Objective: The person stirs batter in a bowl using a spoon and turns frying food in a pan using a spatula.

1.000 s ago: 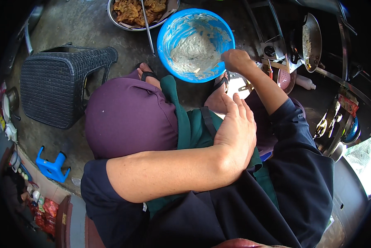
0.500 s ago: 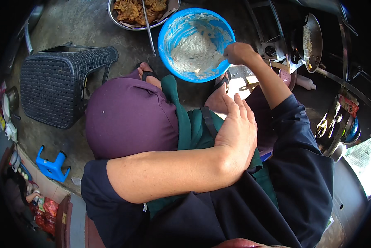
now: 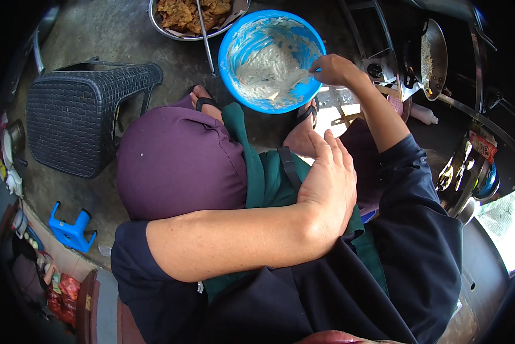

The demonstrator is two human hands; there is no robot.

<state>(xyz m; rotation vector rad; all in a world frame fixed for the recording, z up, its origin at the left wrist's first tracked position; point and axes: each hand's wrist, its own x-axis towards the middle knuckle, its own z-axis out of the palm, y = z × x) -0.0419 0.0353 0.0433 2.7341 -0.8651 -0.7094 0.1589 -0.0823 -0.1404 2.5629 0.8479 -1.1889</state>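
Batter (image 3: 264,70), thick and lumpy, smears a round blue bowl (image 3: 231,66). The right hand (image 3: 335,70) pinches a utensil (image 3: 311,74), tip indistinct; the left hand (image 3: 329,178) has fingers slightly spread.

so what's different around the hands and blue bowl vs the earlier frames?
Right hand shifted away from the body, slightly rightward along the rim of the blue bowl. What looks like a pale utensil now shows between its fingers and the batter. No visible pickup or release. Unchanged: left hand open over the lap, bowl essentially in place.
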